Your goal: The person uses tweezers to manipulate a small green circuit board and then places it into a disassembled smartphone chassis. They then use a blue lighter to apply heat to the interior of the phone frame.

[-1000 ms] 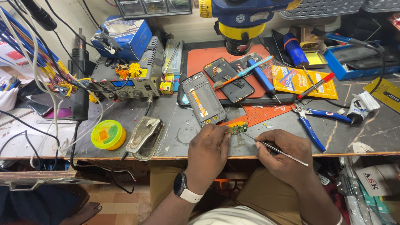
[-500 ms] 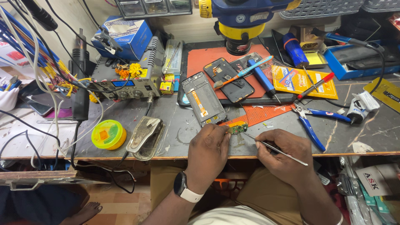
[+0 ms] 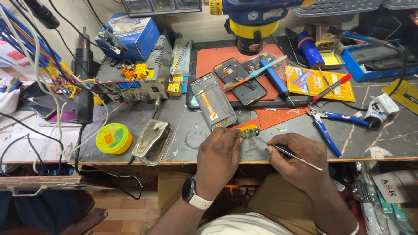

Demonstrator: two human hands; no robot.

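My left hand (image 3: 219, 153) pinches a small green circuit board (image 3: 249, 131) against the dark workbench (image 3: 187, 139) near its front edge. My right hand (image 3: 298, 157) grips thin metal tweezers (image 3: 287, 152) like a pen, their tip touching the board's right side. Just behind the board lies an opened phone (image 3: 213, 101) with its insides up. A second opened phone (image 3: 239, 81) rests on the orange mat (image 3: 226, 56), with a blue-handled brush (image 3: 256, 72) across it.
Blue-handled pliers (image 3: 324, 126) lie right of my hands. A yellow solder spool (image 3: 113, 138) and a metal stand (image 3: 152, 135) sit at the left, a grey power unit (image 3: 135, 82) with tangled wires behind. A microscope base (image 3: 254, 30) stands at the back centre.
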